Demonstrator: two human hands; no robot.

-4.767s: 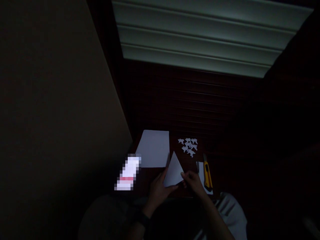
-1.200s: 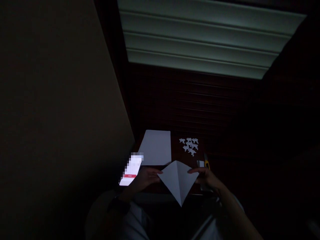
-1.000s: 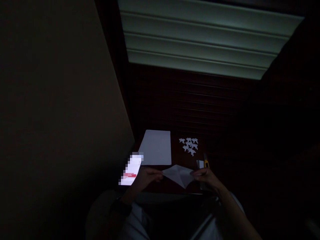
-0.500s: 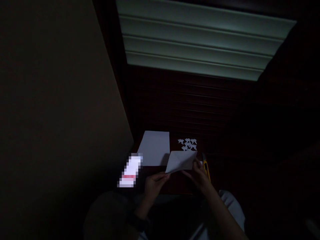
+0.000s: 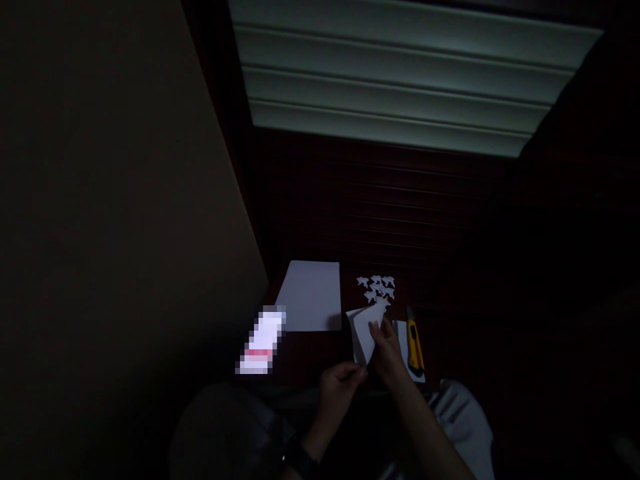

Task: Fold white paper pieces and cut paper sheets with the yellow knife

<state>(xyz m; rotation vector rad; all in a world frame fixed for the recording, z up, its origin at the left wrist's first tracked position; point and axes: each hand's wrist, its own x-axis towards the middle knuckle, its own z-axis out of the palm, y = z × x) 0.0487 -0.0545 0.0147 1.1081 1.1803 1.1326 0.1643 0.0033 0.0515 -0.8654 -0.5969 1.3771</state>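
A partly folded sheet of white paper [image 5: 367, 333] is held above the near side of a small dark table. My right hand [image 5: 388, 350] grips its right side, thumb on the face toward me. The fingertips of my left hand [image 5: 343, 387] pinch its lower corner. Just beyond the paper lie several small white paper pieces [image 5: 379, 287] with jagged outlines. To the right of my right hand rests a yellow and black utility knife [image 5: 414, 347], partly over a white paper strip [image 5: 401, 333].
A stack or sheet of white paper [image 5: 313, 297] lies at the table's back left. In front of it is a bright, pixelated rectangle [image 5: 261, 343]. A wall [image 5: 125, 200] rises at left, and a slatted panel [image 5: 375, 193] stands behind the table. The scene is dim.
The sheet has turned from lying broadly across both hands to a narrower, upright, folded shape. My left hand has moved right and toward me. More of the knife and paper strip now shows.
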